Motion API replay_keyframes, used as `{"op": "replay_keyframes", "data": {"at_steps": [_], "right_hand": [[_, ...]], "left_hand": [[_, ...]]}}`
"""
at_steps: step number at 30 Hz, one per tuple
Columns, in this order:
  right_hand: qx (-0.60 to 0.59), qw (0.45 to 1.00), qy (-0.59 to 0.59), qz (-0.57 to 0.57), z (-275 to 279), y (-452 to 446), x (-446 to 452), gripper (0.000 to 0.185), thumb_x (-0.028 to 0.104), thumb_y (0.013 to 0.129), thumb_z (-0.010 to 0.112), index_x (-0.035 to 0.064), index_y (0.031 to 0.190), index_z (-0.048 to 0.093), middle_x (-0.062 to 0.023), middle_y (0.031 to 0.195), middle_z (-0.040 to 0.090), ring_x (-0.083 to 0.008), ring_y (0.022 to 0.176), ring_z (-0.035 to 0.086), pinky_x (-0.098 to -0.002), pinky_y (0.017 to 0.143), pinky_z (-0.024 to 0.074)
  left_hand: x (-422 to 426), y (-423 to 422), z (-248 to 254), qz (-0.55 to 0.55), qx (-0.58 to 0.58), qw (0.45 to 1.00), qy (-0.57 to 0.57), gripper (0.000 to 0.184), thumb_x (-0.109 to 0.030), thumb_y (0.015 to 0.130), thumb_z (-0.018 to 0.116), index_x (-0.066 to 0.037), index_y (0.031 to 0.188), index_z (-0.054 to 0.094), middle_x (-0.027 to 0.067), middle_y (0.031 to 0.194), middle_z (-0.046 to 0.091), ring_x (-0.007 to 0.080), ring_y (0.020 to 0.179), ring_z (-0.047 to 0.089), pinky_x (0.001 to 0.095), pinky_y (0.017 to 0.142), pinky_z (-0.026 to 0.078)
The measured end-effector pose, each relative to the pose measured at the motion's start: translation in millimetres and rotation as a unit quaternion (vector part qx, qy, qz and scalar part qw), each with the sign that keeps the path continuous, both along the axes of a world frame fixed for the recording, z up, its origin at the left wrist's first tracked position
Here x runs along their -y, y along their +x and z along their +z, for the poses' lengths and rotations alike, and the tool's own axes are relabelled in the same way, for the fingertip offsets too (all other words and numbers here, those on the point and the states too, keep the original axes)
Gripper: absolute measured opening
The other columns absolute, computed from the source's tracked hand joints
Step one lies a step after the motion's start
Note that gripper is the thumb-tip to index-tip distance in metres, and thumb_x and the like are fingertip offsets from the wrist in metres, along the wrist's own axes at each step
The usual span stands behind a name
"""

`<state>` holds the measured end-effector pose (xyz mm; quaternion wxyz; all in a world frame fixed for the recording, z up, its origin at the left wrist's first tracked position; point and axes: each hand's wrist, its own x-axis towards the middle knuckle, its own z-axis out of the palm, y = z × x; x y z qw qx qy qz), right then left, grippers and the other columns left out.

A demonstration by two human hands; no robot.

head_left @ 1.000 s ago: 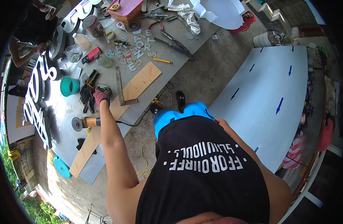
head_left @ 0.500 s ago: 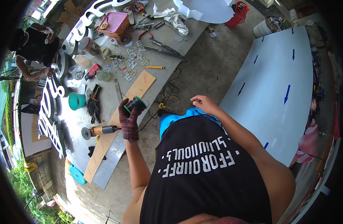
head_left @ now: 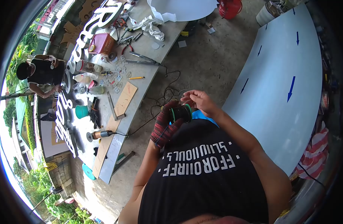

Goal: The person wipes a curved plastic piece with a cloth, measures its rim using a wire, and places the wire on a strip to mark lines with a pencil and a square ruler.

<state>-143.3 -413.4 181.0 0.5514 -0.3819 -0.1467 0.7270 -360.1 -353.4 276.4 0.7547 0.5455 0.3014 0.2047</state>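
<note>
My left hand [head_left: 165, 125], in a dark red and black knit glove, is wrapped round a spool [head_left: 182, 114] with green rims and dark wire or thread wound on it. The spool is held in front of my black shirt, over the gap between the bench and the pale sheet. My bare right hand [head_left: 202, 102] is beside the spool's upper right. Its fingers are partly stretched out and bent towards the spool; I cannot tell whether they touch it. No strand shows clearly between the fingers.
The workbench [head_left: 147, 72] on the left bears an angle grinder [head_left: 99, 134], a wooden strip [head_left: 126, 99], a teal cup [head_left: 81, 111] and large cut letters [head_left: 65, 123]. A co-worker [head_left: 48, 72] stands beyond it. Cords [head_left: 167, 93] hang off its edge. A pale sheet with arrows [head_left: 276, 86] lies right.
My left hand has brought the spool from over the bench edge to in front of my body. My right hand has moved slightly left, close to it. The view has shifted.
</note>
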Motion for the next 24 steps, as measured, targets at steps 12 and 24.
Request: {"op": "replay_keyframes", "data": {"at_steps": [12, 24], "right_hand": [[0.240, 0.890, 0.028, -0.387, 67.7, 144.0, 102.2, 0.052, 0.018, 0.108, 0.038, 0.0124, 0.156, 0.020, -0.0199, 0.119, 0.067, -0.0195, 0.094, 0.068, -0.0352, 0.089, 0.0545], [0.303, 0.819, -0.103, -0.477, 49.2, 229.8, 125.8, 0.064, 0.025, 0.106, 0.046, -0.0004, 0.155, 0.013, -0.0219, 0.133, 0.060, -0.0241, 0.094, 0.067, -0.0369, 0.093, 0.0524]], "left_hand": [[-10.8, 110.9, -39.7, -0.183, -0.087, 0.978, 0.046, 0.065, -0.036, 0.095, 0.065, -0.008, 0.148, 0.041, 0.0107, 0.126, 0.060, 0.0215, 0.116, 0.059, 0.0364, 0.100, 0.047], [-119.9, 149.5, -67.2, -0.106, 0.056, 0.969, -0.216, 0.063, -0.053, 0.097, 0.050, -0.007, 0.141, 0.052, 0.0042, 0.113, 0.067, 0.0133, 0.094, 0.064, 0.0260, 0.066, 0.051]]}}
